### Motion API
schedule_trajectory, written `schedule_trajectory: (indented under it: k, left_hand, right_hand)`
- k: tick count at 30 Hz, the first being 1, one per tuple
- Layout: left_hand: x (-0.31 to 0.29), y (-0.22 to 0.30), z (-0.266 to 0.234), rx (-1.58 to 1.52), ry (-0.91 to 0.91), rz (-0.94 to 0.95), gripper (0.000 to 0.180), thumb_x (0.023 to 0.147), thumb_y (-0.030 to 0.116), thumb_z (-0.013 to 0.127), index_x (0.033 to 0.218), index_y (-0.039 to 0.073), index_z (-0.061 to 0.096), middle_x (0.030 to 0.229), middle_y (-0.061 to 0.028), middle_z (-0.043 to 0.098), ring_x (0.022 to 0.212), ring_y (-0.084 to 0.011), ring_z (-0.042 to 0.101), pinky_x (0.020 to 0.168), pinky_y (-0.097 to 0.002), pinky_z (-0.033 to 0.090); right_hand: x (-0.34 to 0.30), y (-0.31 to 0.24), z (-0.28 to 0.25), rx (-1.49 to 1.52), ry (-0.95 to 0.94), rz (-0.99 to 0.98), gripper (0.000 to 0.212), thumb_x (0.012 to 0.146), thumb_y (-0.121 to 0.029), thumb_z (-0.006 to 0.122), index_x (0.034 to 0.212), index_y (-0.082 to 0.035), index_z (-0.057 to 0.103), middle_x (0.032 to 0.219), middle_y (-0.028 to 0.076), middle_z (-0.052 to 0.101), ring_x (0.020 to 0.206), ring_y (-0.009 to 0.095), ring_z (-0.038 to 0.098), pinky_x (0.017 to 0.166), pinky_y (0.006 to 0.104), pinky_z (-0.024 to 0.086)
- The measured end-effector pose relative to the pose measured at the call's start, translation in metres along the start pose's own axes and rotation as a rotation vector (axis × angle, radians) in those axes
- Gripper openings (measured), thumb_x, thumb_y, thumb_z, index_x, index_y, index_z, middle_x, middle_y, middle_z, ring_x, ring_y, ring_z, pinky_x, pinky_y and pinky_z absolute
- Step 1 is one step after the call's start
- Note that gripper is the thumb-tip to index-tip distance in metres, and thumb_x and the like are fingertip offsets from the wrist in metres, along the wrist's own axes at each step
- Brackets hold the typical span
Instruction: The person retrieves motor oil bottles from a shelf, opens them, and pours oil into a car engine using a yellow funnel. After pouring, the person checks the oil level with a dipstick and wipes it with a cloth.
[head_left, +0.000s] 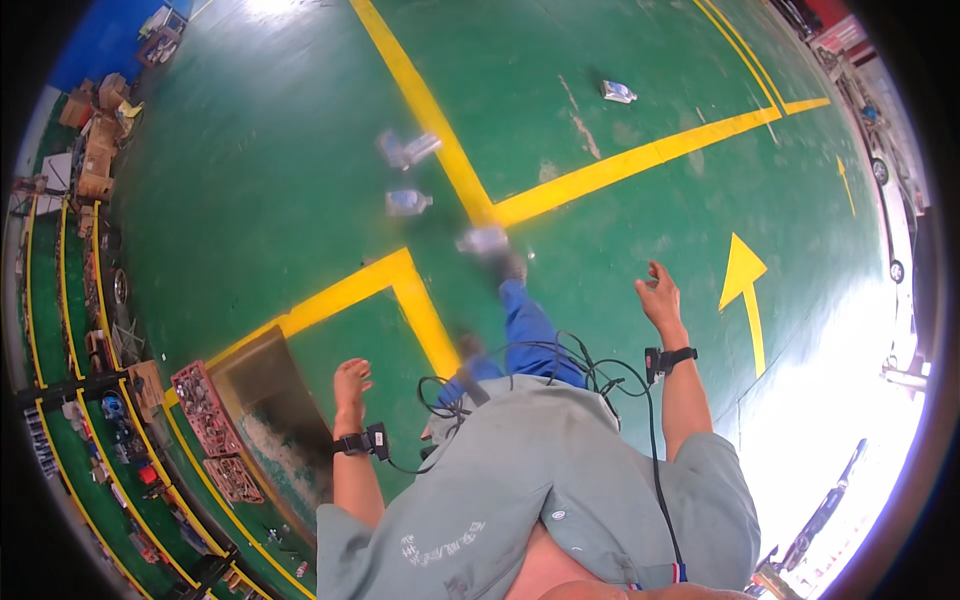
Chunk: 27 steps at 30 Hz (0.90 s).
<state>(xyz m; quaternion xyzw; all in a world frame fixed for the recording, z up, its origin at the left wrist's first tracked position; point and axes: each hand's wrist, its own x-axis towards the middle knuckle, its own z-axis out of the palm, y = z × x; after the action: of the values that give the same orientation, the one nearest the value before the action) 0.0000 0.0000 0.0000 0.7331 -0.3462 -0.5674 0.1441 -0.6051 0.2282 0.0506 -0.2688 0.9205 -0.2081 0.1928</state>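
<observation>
My left hand (351,382) hangs by my side with its fingers curled and nothing in it, above a green floor (620,260) with yellow lines. My right hand (660,297) is raised in front with fingers spread and holds nothing. Both wrists wear black bands with cables running to my grey shirt. My right leg in blue trousers (527,330) is stretched forward, its shoe (512,266) right behind a clear plastic bottle (483,241) blurred on the floor. Two more clear bottles (408,148) (408,203) lie farther ahead to the left.
Another crumpled bottle (618,92) lies far ahead. A yellow arrow (744,275) is painted to my right. On the left stand red trays of metal parts (205,400), a sloped metal chute (268,392), shelves and cardboard boxes (98,135).
</observation>
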Motion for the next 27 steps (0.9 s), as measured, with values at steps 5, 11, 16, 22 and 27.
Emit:
schedule_trajectory:
  k: [5, 11, 16, 22, 27]
  left_hand:
    - [0.02, 0.064, 0.045, 0.107, 0.011, -0.107, 0.033, 0.093, 0.02, 0.065, 0.12, 0.002, 0.067, 0.107, -0.0074, 0.069, 0.092, -0.0219, 0.068, 0.073, -0.0345, 0.055]
    - [0.062, 0.135, 0.191, -0.032, 0.0, -0.147, 0.033, 0.094, 0.02, 0.064, 0.121, 0.001, 0.066, 0.109, -0.0091, 0.069, 0.096, -0.0232, 0.069, 0.073, -0.0335, 0.055]
    - [0.081, 0.225, 0.316, -0.071, -0.11, -0.013, 0.037, 0.092, 0.019, 0.065, 0.123, 0.0, 0.064, 0.108, -0.0079, 0.069, 0.097, -0.0207, 0.067, 0.077, -0.0349, 0.054]
    - [0.118, 0.321, 0.42, -0.049, -0.144, 0.028, 0.037, 0.091, 0.021, 0.067, 0.122, 0.001, 0.063, 0.106, -0.0063, 0.068, 0.095, -0.019, 0.067, 0.073, -0.0338, 0.054]
    - [0.165, 0.385, 0.487, -0.093, -0.13, -0.004, 0.036, 0.093, 0.022, 0.067, 0.122, 0.002, 0.064, 0.107, -0.0063, 0.069, 0.095, -0.0212, 0.068, 0.072, -0.0349, 0.055]
  right_hand:
    - [0.075, 0.009, 0.011, 0.114, -0.023, 0.134, 0.06, 0.09, -0.023, 0.07, 0.144, -0.005, 0.053, 0.13, 0.018, 0.066, 0.106, 0.029, 0.071, 0.095, 0.0432, 0.055]
    - [0.229, 0.048, -0.059, 0.076, 0.028, 0.148, 0.058, 0.091, -0.022, 0.07, 0.144, -0.005, 0.053, 0.13, 0.018, 0.067, 0.105, 0.029, 0.072, 0.093, 0.0421, 0.056]
    - [0.336, 0.051, -0.143, 0.051, 0.075, 0.157, 0.059, 0.09, -0.023, 0.07, 0.145, -0.005, 0.053, 0.13, 0.018, 0.067, 0.106, 0.03, 0.072, 0.093, 0.0416, 0.056]
    - [0.463, 0.024, -0.213, 0.074, 0.151, 0.101, 0.057, 0.091, -0.021, 0.069, 0.144, -0.005, 0.054, 0.13, 0.018, 0.067, 0.105, 0.028, 0.072, 0.093, 0.0403, 0.056]
    - [0.577, 0.001, -0.232, 0.115, 0.13, 0.036, 0.057, 0.091, -0.02, 0.071, 0.144, -0.006, 0.054, 0.126, 0.017, 0.069, 0.103, 0.028, 0.073, 0.091, 0.0403, 0.057]
